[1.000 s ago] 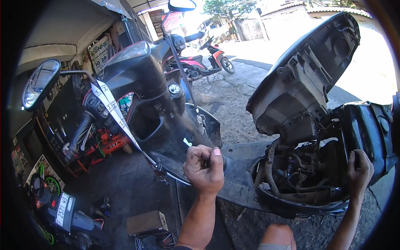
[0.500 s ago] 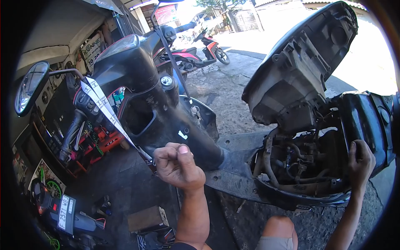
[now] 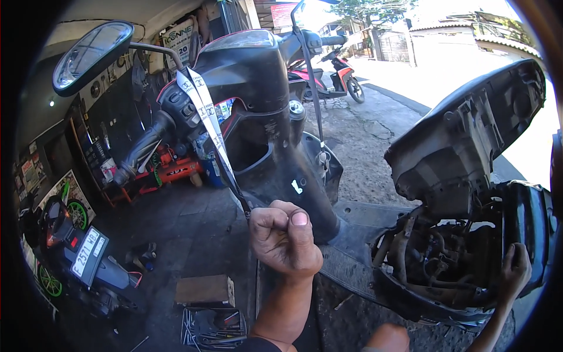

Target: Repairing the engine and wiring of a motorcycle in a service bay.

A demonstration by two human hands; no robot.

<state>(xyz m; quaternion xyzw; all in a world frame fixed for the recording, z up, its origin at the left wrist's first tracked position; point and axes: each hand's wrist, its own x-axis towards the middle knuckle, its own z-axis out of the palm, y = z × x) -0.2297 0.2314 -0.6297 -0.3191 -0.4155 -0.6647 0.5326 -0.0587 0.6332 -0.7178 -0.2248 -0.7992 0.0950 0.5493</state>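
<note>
A black scooter stands before me, its seat unit (image 3: 463,135) tipped up over the exposed frame and engine bay (image 3: 431,252). My left hand (image 3: 284,237) is raised in front of the footboard (image 3: 346,264), fingers curled and thumb pressed on the index finger. Whatever it may pinch is hidden. A white patterned lanyard (image 3: 208,111) hangs from the left mirror stem, its dark lower end reaching beside that hand; I cannot tell whether they touch. My right hand (image 3: 516,271) is closed, fingertips together, beside the glossy black tail panel (image 3: 523,217); its contents do not show.
A tray of hand tools (image 3: 212,328) and a brown box (image 3: 204,291) lie on the floor below my left arm. Another motorcycle (image 3: 88,252) with green wheels stands at left. A red machine (image 3: 176,170) sits by the wall; a red-and-black scooter (image 3: 340,76) is parked outside.
My view has shifted, so the scooter sits farther right and lower. My left hand stays closed. My right hand has come slightly away from the tail panel's face.
</note>
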